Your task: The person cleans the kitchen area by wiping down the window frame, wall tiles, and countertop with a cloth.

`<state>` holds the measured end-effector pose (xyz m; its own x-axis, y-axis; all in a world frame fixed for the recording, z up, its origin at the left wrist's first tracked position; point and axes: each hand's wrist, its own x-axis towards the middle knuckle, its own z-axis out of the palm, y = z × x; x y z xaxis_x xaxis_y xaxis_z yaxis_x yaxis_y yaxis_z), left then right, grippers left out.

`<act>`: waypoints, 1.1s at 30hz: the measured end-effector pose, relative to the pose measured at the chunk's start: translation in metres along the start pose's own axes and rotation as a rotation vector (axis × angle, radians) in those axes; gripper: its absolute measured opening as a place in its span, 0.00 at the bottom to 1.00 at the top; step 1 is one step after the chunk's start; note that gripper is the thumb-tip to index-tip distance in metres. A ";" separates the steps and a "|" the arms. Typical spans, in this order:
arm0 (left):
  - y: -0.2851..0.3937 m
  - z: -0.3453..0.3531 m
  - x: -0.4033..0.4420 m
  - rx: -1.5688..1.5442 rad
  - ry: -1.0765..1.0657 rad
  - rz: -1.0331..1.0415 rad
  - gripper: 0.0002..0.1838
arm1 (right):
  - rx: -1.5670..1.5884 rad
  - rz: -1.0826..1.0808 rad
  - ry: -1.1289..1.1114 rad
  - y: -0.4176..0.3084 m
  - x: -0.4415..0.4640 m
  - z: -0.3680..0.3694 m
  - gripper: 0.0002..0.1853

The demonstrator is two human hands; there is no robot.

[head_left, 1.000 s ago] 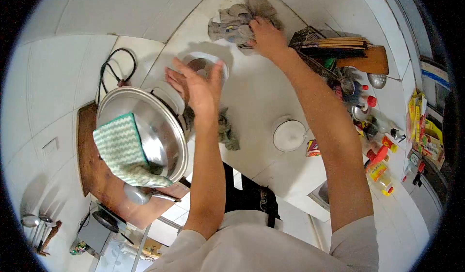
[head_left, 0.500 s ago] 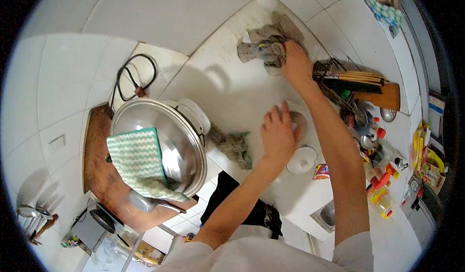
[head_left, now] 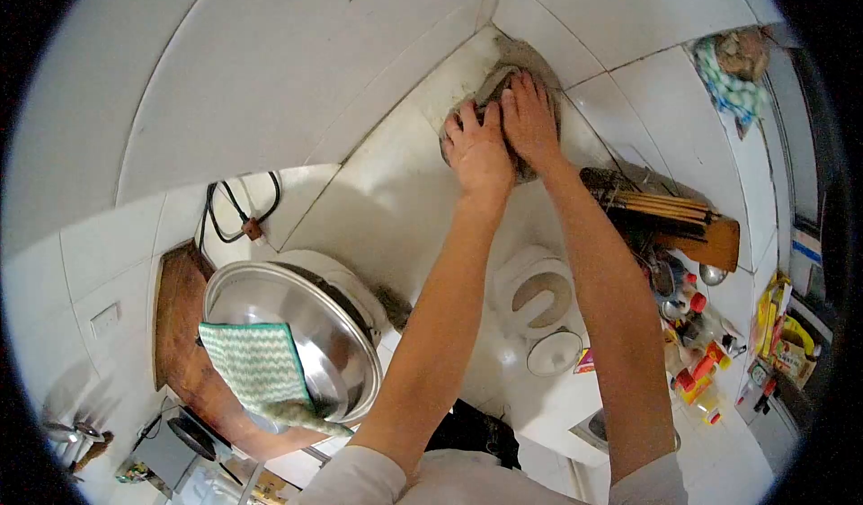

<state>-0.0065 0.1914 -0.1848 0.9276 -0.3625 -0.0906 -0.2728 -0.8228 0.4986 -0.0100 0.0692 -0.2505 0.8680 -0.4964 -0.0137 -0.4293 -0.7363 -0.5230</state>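
Observation:
A crumpled grey cloth (head_left: 524, 53) lies in the far corner of the white counter (head_left: 395, 155). My left hand (head_left: 481, 150) rests on its near left part, fingers spread. Beside it, my right hand (head_left: 532, 120) lies on the cloth with fingers stretched out. The cloth under both palms is hidden. Nearer to me, between my forearms, stands a round white dish (head_left: 542, 299) with a brownish-grey patch. A smaller round white piece (head_left: 555, 353) touches or overlaps its near edge.
At left, a metal pot (head_left: 337, 370) with a green-white cloth (head_left: 256, 361) stands by a wooden board (head_left: 180, 325). A black cord (head_left: 238, 208) lies behind. Chopsticks (head_left: 665, 206) and several bottles (head_left: 706, 402) line the right side. A dark rag (head_left: 392, 305) is near the pot.
The white dish has gone from the left part of the counter to beside the small round piece. My left hand has left it and joined my right hand on the grey cloth. The view has shifted.

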 end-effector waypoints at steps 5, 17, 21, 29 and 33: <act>-0.032 -0.011 0.021 0.048 0.248 -0.141 0.17 | -0.126 -0.179 0.107 -0.029 0.029 0.021 0.30; -0.050 -0.009 -0.044 0.090 0.268 -0.019 0.25 | 0.100 -0.215 -0.081 -0.036 0.010 0.016 0.22; -0.142 0.008 -0.145 -0.131 0.098 -0.403 0.24 | -0.086 -0.256 -0.189 -0.051 -0.081 0.018 0.19; -0.058 -0.038 -0.114 -0.148 0.239 0.015 0.33 | -0.137 -0.235 -0.026 -0.067 -0.095 -0.018 0.28; -0.067 -0.008 -0.069 0.072 0.237 -0.001 0.32 | -0.168 -0.239 0.060 -0.049 -0.069 0.001 0.32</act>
<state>-0.0496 0.2754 -0.2049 0.9594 -0.2560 0.1185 -0.2819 -0.8553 0.4346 -0.0492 0.1399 -0.2246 0.9355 -0.3220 0.1456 -0.2538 -0.8989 -0.3571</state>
